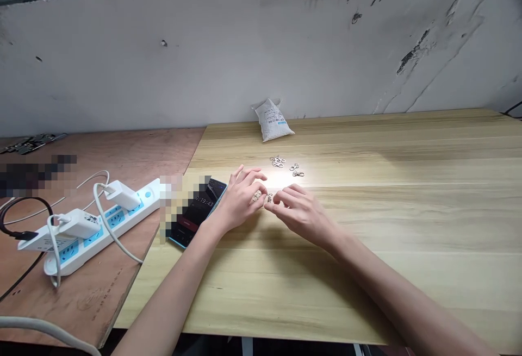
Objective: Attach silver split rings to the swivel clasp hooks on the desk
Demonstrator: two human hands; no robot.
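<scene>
Head view, single frame.

Left hand (240,199): palm down on the light wooden tabletop (387,225), fingers loosely spread. Its thumb and forefinger come together at a small metal ring (256,197). The ring is too small to tell whether it is pinched or only touched.

Right hand (300,212): palm down, fingers curled, fingertips closed on a small metal clasp (269,198). The clasp sits at the tabletop surface, between the two hands, just beside the ring.

Beyond the hands, near them: a loose cluster of metal clasps (278,161) and a further pair (297,170), all lying flat in a bright patch of light.

Farther back, near the wall: a small white bag (273,121), tilted.

Left of the left hand: a phone (198,212) with its screen lit, touching or just beside the wrist.

On the adjoining brown board (134,152): a white power strip (101,224) with two chargers (122,194) plugged in.
</scene>
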